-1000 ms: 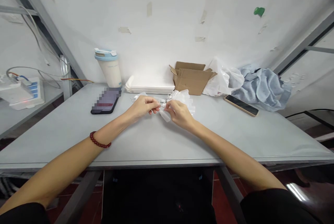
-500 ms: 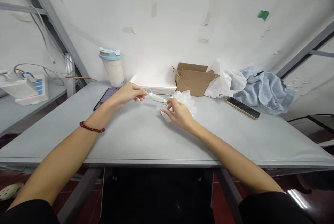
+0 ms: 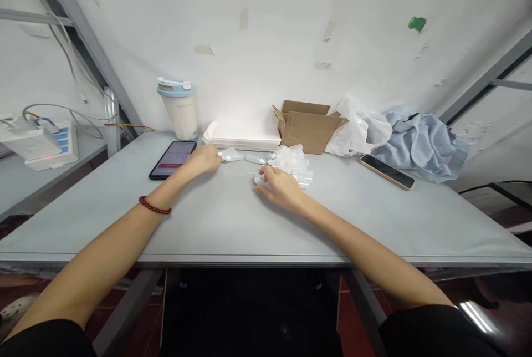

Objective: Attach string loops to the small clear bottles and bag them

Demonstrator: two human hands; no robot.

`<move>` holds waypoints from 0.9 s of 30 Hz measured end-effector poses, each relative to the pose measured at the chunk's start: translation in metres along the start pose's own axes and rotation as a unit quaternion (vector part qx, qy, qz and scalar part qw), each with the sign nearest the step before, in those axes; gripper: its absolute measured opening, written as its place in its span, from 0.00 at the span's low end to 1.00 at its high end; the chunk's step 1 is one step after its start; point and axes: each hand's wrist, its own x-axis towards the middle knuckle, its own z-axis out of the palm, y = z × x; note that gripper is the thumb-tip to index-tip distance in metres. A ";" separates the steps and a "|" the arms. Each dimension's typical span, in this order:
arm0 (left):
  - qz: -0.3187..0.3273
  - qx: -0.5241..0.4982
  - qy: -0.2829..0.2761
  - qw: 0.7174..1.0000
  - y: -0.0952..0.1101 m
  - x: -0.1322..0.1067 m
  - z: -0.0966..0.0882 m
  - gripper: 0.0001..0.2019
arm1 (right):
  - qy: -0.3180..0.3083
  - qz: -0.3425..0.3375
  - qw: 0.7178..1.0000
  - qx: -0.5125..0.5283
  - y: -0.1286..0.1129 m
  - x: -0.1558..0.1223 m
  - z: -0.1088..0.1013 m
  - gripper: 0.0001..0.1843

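Observation:
Near the left phone, my left hand (image 3: 203, 161) rests low over the table, its fingers curled in and mostly hidden from me. A small translucent white plastic piece (image 3: 231, 155) extends right from its fingertips. My right hand (image 3: 281, 186) lies at the front of a loose pile of similar translucent plastic pieces (image 3: 293, 156), thumb and fingers apart. Thin wire-like ends (image 3: 251, 173) stick out just left of its fingers. Between the hands lies another single translucent piece (image 3: 254, 158). My right palm hides part of the pile.
A lit phone (image 3: 168, 158) and a blue-lidded cup (image 3: 179, 110) stand on the left. Behind the hands are a stack of white sheets (image 3: 245, 138) and an open cardboard box (image 3: 310, 128). A white plastic bag (image 3: 353, 129), dark phone (image 3: 387, 172) and blue cloth (image 3: 424, 143) lie right.
My left hand has moved down and left, its fingers curling closed, and the plastic piece beside it now lies lower. My right hand has shifted slightly, with its fingers still at the pile.

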 end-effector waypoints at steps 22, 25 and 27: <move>0.111 -0.325 -0.167 0.924 0.036 -0.036 -0.006 0.15 | 0.077 -0.012 0.996 0.044 0.006 0.002 -0.004 0.13; 0.107 -0.331 -0.165 0.923 0.035 -0.035 -0.005 0.13 | 0.094 -0.021 0.994 0.044 0.007 0.002 -0.002 0.13; 0.107 -0.329 -0.167 0.923 0.034 -0.034 -0.004 0.11 | 0.102 -0.023 0.994 0.044 0.008 0.002 -0.002 0.13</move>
